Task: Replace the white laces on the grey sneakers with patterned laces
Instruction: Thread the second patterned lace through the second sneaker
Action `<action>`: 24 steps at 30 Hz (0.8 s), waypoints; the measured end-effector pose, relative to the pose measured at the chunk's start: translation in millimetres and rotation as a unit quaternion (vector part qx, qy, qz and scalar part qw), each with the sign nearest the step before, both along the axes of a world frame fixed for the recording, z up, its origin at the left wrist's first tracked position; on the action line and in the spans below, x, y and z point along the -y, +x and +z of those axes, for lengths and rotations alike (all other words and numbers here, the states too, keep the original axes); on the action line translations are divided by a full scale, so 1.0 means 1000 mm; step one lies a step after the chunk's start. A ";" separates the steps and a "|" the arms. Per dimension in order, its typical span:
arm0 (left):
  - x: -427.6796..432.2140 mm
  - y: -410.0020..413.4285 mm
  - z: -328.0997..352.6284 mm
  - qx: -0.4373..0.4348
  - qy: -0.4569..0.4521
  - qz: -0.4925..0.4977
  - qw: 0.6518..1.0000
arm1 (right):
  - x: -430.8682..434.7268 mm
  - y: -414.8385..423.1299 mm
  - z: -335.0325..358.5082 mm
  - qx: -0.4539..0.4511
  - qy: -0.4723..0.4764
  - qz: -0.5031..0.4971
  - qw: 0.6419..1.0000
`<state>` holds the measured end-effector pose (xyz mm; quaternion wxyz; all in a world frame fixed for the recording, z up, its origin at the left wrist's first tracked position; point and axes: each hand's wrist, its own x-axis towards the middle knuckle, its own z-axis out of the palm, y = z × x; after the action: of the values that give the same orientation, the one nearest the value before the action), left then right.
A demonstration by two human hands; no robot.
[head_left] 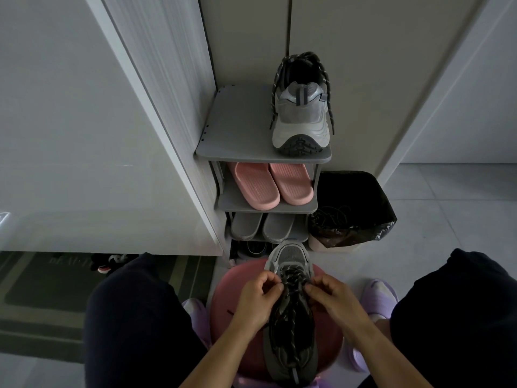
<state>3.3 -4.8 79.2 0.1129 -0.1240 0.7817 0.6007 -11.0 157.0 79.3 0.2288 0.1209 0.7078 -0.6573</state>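
Note:
A grey sneaker (291, 254) lies on a pink round stool (221, 301) between my knees, toe pointing away from me. Dark patterned laces (291, 292) run up its front. My left hand (258, 298) pinches the lace at the sneaker's left side. On the other side, my right hand (333, 298) pinches the lace in the same way. The second grey sneaker (300, 119) stands heel-toward-me on the top shelf of the shoe rack (237, 130), with dark patterned laces (330, 107) hanging loose down its sides.
The rack's lower shelves hold pink slippers (272, 186) and grey slippers (261, 226). A bin lined with a black bag (352, 208) stands right of the rack. A white door panel (84, 121) is at left, a dark mat (42, 289) below it. I wear purple slippers (377, 295).

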 end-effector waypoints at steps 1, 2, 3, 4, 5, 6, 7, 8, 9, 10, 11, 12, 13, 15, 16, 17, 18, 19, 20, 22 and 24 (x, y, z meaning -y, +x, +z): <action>0.000 0.000 0.000 0.002 -0.001 0.001 1.000 | 0.001 0.000 0.000 0.000 0.002 0.001 1.000; 0.000 -0.001 0.000 0.007 -0.002 -0.001 1.000 | 0.001 0.000 0.001 0.000 0.003 0.001 1.000; 0.000 -0.002 -0.001 0.013 -0.007 -0.007 1.000 | 0.002 0.000 0.001 0.000 0.005 0.001 1.000; 0.001 -0.002 -0.002 0.017 -0.014 -0.017 1.000 | 0.002 0.000 0.001 0.000 0.004 0.003 1.000; 0.001 -0.003 -0.002 0.020 -0.020 -0.026 0.999 | 0.003 0.000 0.000 0.002 0.003 0.003 1.000; 0.002 -0.003 -0.002 0.022 -0.021 -0.028 0.999 | 0.003 0.000 0.000 0.005 0.001 0.004 1.000; 0.002 -0.004 -0.001 0.025 -0.021 -0.027 0.999 | 0.002 0.000 0.000 0.009 0.001 0.004 1.000; 0.003 -0.003 -0.001 0.026 -0.021 -0.027 0.999 | 0.002 0.000 0.000 0.012 -0.001 0.005 1.000; 0.002 -0.003 -0.001 0.026 -0.020 -0.027 0.999 | 0.002 0.000 0.000 0.014 -0.002 0.005 1.000; 0.002 -0.002 -0.001 0.027 -0.014 -0.023 0.999 | 0.001 0.000 0.000 0.012 -0.003 0.005 1.000; 0.002 -0.001 -0.001 0.032 0.000 -0.013 0.999 | 0.001 0.000 0.001 0.009 -0.005 0.002 1.000; 0.000 0.000 0.000 0.042 0.019 0.001 0.999 | 0.001 0.001 0.002 0.006 -0.007 0.000 1.000; 0.000 0.001 0.000 0.049 0.033 0.010 0.998 | 0.001 0.001 0.003 0.004 -0.006 -0.004 1.000; -0.001 -0.001 0.002 0.052 0.026 0.006 0.998 | 0.003 -0.001 0.003 -0.015 0.029 0.004 0.999; -0.002 -0.003 0.004 0.049 0.009 -0.007 0.999 | 0.003 -0.003 0.002 -0.031 0.070 0.019 0.997; -0.002 -0.004 0.006 0.043 -0.012 -0.022 0.999 | 0.004 -0.005 0.000 -0.049 0.115 0.036 0.991; -0.002 -0.006 0.008 0.034 -0.032 -0.034 0.998 | 0.006 -0.006 0.000 -0.066 0.151 0.046 0.985; -0.003 -0.007 0.009 0.023 -0.042 -0.036 0.998 | 0.008 -0.007 -0.001 -0.075 0.165 0.041 0.983; -0.004 -0.007 0.009 0.019 -0.039 -0.025 0.999 | 0.009 -0.006 -0.002 -0.080 0.160 0.024 0.984; -0.007 -0.003 0.007 0.032 0.009 0.034 0.999 | 0.012 -0.001 -0.006 -0.077 0.121 -0.025 0.989; -0.008 0.005 0.002 0.054 0.091 0.105 0.989 | 0.012 0.005 -0.010 -0.051 0.060 -0.078 0.994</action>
<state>8.4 3.7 81.6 0.1017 -0.2266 0.6994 0.6701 -5.6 145.1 69.4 0.1327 0.1555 0.7453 -0.6346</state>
